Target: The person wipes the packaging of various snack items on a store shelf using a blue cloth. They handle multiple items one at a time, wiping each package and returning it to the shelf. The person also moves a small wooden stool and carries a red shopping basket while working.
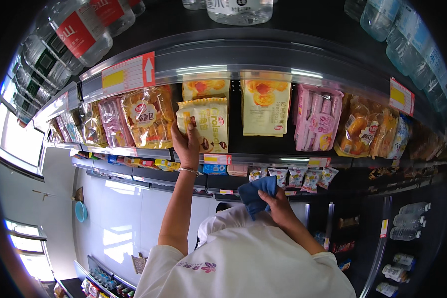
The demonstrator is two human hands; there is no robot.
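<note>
My left hand [186,144] grips the left side of a pale yellow croissant bag [212,126] at the front of a dark shelf. Its fingers are partly hidden, and a second yellow bag [205,88] stands behind it. To the left, a clear bag of soft bread [147,117] sits close to my fingers. In front of my body, below the shelf edge, my right hand [277,205] holds a folded blue cloth [258,195]. Another croissant bag [265,111] stands on the shelf further right, with dark shelf surface between the two.
A pink pack of rolls [317,117] and bagged bread [361,130] stand to the right. Overhead, a shelf ledge [253,56] carries water bottles [240,11]. Small snack bags [296,177] line the lower shelf. A blue basin [80,211] rests on the tiled floor [134,208].
</note>
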